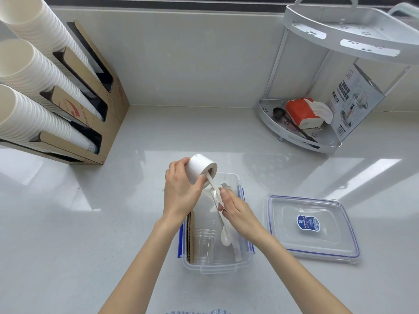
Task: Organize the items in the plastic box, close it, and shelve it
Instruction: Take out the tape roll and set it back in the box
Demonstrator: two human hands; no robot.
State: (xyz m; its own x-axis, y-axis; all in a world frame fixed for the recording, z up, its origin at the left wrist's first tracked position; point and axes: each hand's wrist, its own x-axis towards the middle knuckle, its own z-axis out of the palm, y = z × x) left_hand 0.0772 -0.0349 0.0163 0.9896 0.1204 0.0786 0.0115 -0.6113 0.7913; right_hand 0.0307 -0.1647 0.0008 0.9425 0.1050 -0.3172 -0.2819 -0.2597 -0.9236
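Observation:
A clear plastic box (216, 267) with blue clips stands on the counter in front of me. Inside lie stacked clear cups (204, 243), a strip of brown cardboard (190, 236) along the left wall and a white plastic spoon (225, 236). My left hand (181, 191) grips a white paper roll (200, 169) above the box's far end. My right hand (235, 209) pinches the loose white tail of that roll (214, 189) over the box. The box's clear lid (313, 227), with a blue label, lies flat to the right.
A cardboard dispenser (90, 105) with stacks of white paper cups (34, 71) stands at the left. A white two-tier corner shelf (340, 87) at the back right holds an orange tissue pack (301, 112), a dark spoon and a printed bag.

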